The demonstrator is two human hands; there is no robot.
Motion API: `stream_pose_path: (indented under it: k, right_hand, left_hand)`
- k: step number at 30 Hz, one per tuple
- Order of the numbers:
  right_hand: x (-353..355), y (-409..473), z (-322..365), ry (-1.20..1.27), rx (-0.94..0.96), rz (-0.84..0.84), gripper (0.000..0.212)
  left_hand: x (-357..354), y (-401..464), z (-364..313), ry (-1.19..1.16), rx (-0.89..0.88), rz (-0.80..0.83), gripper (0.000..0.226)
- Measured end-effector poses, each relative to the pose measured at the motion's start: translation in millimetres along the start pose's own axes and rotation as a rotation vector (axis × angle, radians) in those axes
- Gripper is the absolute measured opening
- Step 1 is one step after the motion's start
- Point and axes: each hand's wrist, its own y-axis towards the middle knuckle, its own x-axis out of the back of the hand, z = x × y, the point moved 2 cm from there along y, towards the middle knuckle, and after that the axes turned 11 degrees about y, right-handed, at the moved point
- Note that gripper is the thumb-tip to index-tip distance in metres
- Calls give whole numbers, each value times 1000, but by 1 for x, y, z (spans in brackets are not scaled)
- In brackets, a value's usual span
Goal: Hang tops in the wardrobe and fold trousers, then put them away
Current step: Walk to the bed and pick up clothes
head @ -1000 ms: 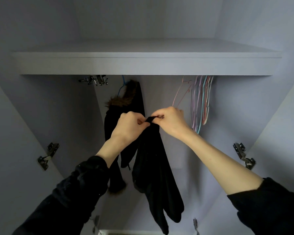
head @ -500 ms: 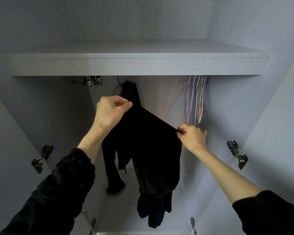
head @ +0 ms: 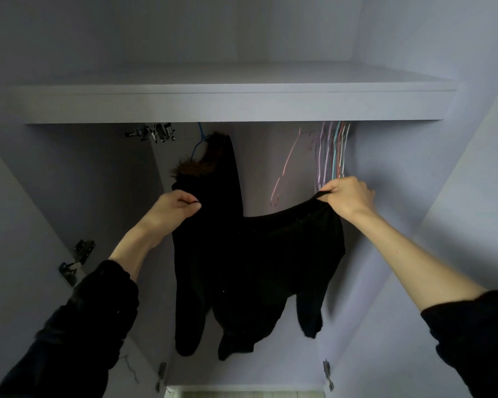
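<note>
The fingers (head: 189,203) of the left hand (head: 171,209) are curled together and pinch one top corner of a black top (head: 259,254); those of the right hand (head: 348,196) are likewise clamped on the opposite corner, so the upper edge of the garment is drawn out between them in a shallow sag, held up inside the wardrobe at the middle of the view, below the shelf (head: 230,106). The step in hand, as I judge it, is spreading the top so a hanger can go in. To do it well, both pinches should stay at the shoulder seams, the edge level and lightly taut, and one hand should free itself only once the other has gathered the neckline, since the cloth looks limp and would slump from a single grip. The fabric is matte, soft and dark, with sleeves dangling loose towards six o'clock; its folds are hard to read in the dim light. At about eleven o'clock from the top, a dark garment with a brown fur trim (head: 196,165) hangs on a blue hanger (head: 197,145). At one o'clock, just beside the right hand, thin pastel wire hangers (head: 332,156) cluster, smooth and slender. Metal hinges (head: 78,259) sit on the left wall at nine o'clock.
</note>
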Motion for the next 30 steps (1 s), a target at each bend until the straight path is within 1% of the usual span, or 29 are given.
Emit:
stream_pose_path:
  k: [1, 3, 5, 6, 8, 10, 11, 13, 15, 16, 18, 20, 22, 25, 27, 30]
  right_hand:
    - [0, 1, 3, 10, 0, 3, 12]
    - [-2, 2, 11, 34, 2, 2, 12]
    - [-2, 3, 16, 48, 12, -1, 14]
    - [-3, 3, 19, 53, 24, 3, 14]
    - [-4, 4, 22, 55, 39, 10, 15]
    - [-3, 5, 24, 50, 47, 17, 15]
    - [-3, 5, 25, 45, 54, 21, 15]
    - [-4, 5, 24, 3, 68, 40, 19]
    - [-6, 5, 21, -59, 62, 72, 24]
    - [-6, 5, 18, -83, 48, 89, 26]
    - [-6, 5, 12, -106, 11, 117, 28]
    - [-8, 4, 8, -102, -15, 149, 27]
    - [-15, 3, 7, -72, -16, 216, 23]
    - [-31, 1, 7, -47, 0, 333, 20]
    - [-42, 1, 4, -56, -12, 367, 16]
    - [-58, 8, -6, -50, -57, 405, 4]
  left_hand:
    - [-3, -4, 1, 0, -9, 47, 5]
    - [-6, -10, 3, 35, -50, 128, 18]
    - [-11, -14, 3, 122, -93, 216, 25]
    - [-12, -15, 5, 201, -105, 254, 25]
    - [-15, -15, 11, 442, -110, 273, 20]
    - [-14, -13, 18, 647, -78, 225, 12]
    - [-12, -12, 20, 702, -52, 167, 9]
    - [-6, -12, 21, 729, 6, -18, 10]
    - [1, -11, 22, 652, 57, -199, 11]
    - [4, -12, 22, 587, 86, -259, 14]
    - [10, -11, 24, 441, 146, -307, 21]
    - [13, -10, 25, 299, 183, -300, 21]
    - [12, -9, 25, 161, 191, -269, 14]
    - [8, -8, 20, 33, 192, -211, 9]
    - [6, -8, 15, -51, 194, -178, 12]
    - [5, -10, 4, -153, 180, -133, 2]
